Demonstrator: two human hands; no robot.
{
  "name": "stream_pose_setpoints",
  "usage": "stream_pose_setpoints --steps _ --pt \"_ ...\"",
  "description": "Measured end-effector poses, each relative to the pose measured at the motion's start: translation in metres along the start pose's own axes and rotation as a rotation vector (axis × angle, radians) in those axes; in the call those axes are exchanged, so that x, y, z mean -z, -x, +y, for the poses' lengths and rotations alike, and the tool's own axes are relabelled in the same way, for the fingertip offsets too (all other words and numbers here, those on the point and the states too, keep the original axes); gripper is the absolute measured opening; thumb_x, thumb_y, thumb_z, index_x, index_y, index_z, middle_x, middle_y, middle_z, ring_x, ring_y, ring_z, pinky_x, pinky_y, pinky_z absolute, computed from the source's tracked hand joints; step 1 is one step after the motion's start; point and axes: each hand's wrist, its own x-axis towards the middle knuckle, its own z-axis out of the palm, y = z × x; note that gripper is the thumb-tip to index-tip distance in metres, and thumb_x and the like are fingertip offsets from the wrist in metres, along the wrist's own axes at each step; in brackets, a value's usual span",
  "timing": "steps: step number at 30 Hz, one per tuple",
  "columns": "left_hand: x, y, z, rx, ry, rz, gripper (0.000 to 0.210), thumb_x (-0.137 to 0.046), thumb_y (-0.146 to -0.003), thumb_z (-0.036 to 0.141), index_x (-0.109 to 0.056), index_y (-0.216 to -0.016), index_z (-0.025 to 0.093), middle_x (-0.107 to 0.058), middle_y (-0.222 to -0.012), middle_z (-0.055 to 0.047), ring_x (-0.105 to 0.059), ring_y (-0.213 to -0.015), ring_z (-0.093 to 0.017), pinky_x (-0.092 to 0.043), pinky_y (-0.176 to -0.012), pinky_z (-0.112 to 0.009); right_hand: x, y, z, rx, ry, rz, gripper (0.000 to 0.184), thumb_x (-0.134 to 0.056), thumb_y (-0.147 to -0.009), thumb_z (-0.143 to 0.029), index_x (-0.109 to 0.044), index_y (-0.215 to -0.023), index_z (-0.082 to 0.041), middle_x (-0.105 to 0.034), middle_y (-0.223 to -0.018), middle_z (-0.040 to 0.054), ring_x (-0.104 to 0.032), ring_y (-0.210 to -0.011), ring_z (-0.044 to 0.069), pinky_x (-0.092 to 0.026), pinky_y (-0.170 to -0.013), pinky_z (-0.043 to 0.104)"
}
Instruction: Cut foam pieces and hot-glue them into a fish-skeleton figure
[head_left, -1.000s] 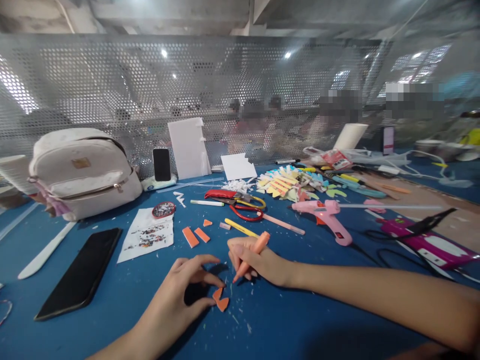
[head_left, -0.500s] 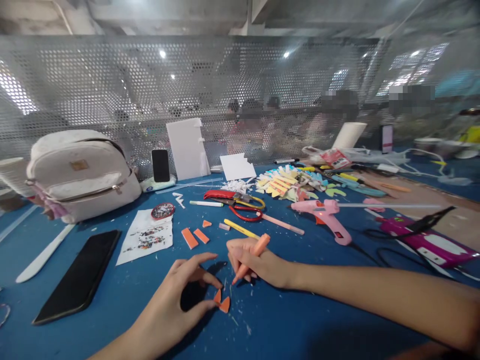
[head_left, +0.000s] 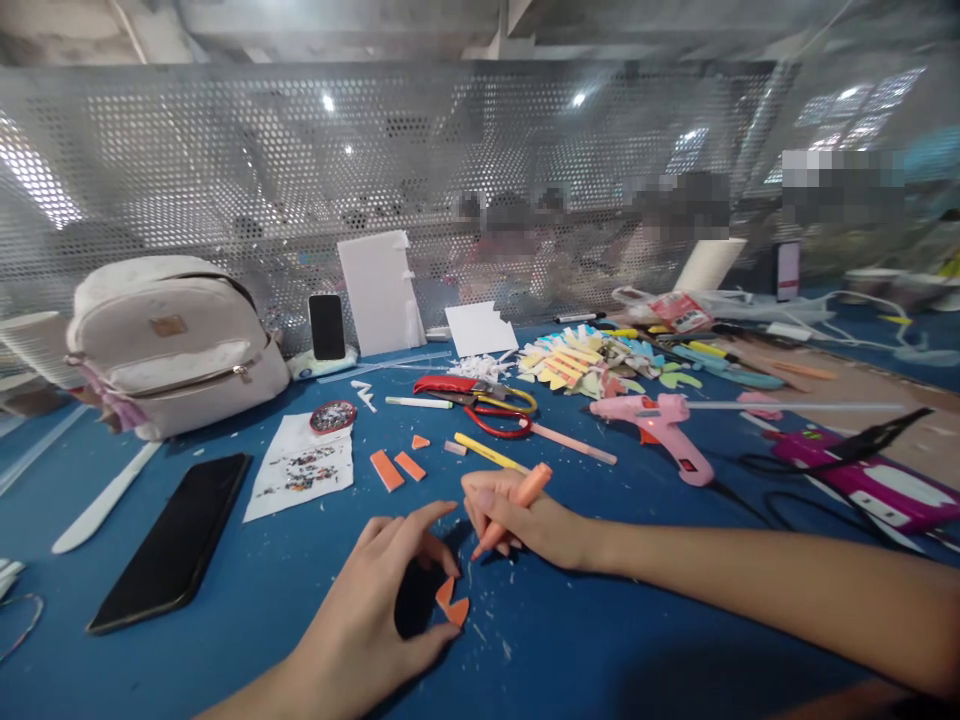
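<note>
A small orange cut-out [head_left: 452,605] with two pointed lobes lies on the blue table [head_left: 570,640]. My left hand [head_left: 397,590] curls round it, a fingertip at its upper end and the thumb at its lower end, the index finger lifted clear. In a writing grip, my right hand [head_left: 544,525] is closed on an orange marker [head_left: 529,490]. The marker's tip points down and left, above and right of the cut-out and apart from it. Past the hands lie two orange strips [head_left: 387,470] and a small orange triangle [head_left: 421,441].
Beyond my right hand lie a yellow pen [head_left: 484,452], red-handled scissors [head_left: 499,425] and a pink glue gun [head_left: 660,425]. To the left are a black phone [head_left: 176,545], a printed sheet [head_left: 277,490] and a white backpack [head_left: 172,350]. Paper scraps [head_left: 577,360] pile up behind.
My left thumb has shifted slightly towards me and to the right along the cut-out. The right hand keeps the marker in nearly the same pose. The whole view has shifted a little.
</note>
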Motion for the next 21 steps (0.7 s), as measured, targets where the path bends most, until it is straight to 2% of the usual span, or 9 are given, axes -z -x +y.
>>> stream_pose_setpoints --steps 6,10,16,21 --pt "-0.0015 0.0009 -0.0013 -0.067 0.009 0.039 0.087 -0.056 -0.080 0.009 -0.020 -0.150 0.046 -0.070 -0.115 0.005 -0.057 -0.106 -0.022 -0.043 -0.101 -0.042 -0.0004 0.0006 -0.0006 0.003 0.005 0.008 0.063 -0.052 -0.087 -0.078 -0.052 -0.066 -0.018 -0.051 -0.054 -0.0036 -0.044 -0.045 0.008 -0.032 -0.044 0.021" --pt "-0.0003 0.0009 -0.0014 -0.067 0.001 0.005 0.089 -0.052 -0.081 0.007 -0.014 -0.152 0.044 -0.069 -0.122 0.003 -0.057 -0.113 -0.023 -0.040 -0.107 -0.047 0.0004 0.0013 0.0015 -0.002 0.002 0.011 0.062 -0.053 -0.087 -0.077 -0.053 -0.067 -0.018 -0.053 -0.055 -0.0036 -0.044 -0.045 0.008 -0.033 -0.045 0.021" --pt "0.0051 0.0025 -0.0055 0.004 0.051 0.004 0.096 -0.070 -0.078 0.014 -0.019 -0.151 0.050 -0.063 -0.123 0.002 -0.056 -0.114 -0.026 -0.040 -0.106 -0.049 0.0000 -0.0004 0.0043 -0.051 -0.034 -0.105 0.059 -0.059 -0.084 -0.076 -0.049 -0.073 -0.019 -0.057 -0.063 -0.0034 -0.053 -0.050 0.009 -0.038 -0.045 0.019" --pt "0.0080 -0.0008 -0.0084 0.055 0.030 -0.001 0.099 -0.075 -0.077 0.011 -0.021 -0.150 0.051 -0.064 -0.111 0.003 -0.058 -0.110 -0.025 -0.041 -0.104 -0.048 -0.0010 -0.0009 0.0024 -0.089 -0.055 -0.215 0.048 -0.069 -0.084 -0.063 -0.053 -0.081 -0.018 -0.061 -0.073 -0.0015 -0.053 -0.057 0.009 -0.042 -0.053 0.020"
